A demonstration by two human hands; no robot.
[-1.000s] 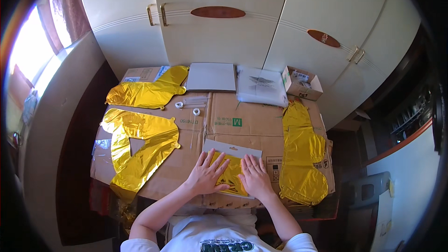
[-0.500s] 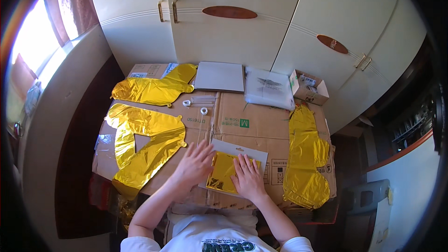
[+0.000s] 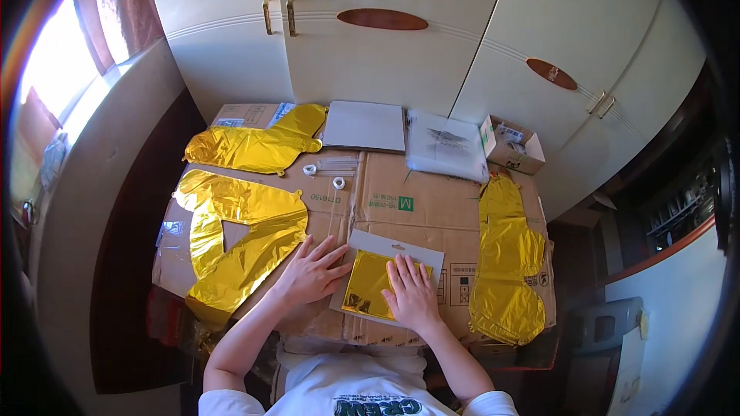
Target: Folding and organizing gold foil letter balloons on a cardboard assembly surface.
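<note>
In front of me a folded gold foil balloon (image 3: 368, 283) lies on a white card (image 3: 375, 240) with a hang hole at its top edge. My right hand (image 3: 411, 290) rests flat on the right part of the folded foil, fingers spread. Just left of the card, my left hand (image 3: 310, 270) is open with fingers apart, over the cardboard and holding nothing. A flat gold foil balloon (image 3: 250, 250) is spread left of it. Another gold foil balloon (image 3: 254, 146) lies at the far left, and a third foil balloon (image 3: 505, 262) at the right.
Flattened cardboard (image 3: 385, 200) covers the table. Two small white ribbon rolls (image 3: 339, 182) sit beside thin clear straws (image 3: 337, 164). At the back are a stack of white cards (image 3: 364, 126), clear plastic bags (image 3: 443, 146) and a small open box (image 3: 512, 145). White cabinets (image 3: 385, 54) stand behind.
My left hand has moved slightly left and toward me, away from the card's edge. My right hand stays on the folded foil.
</note>
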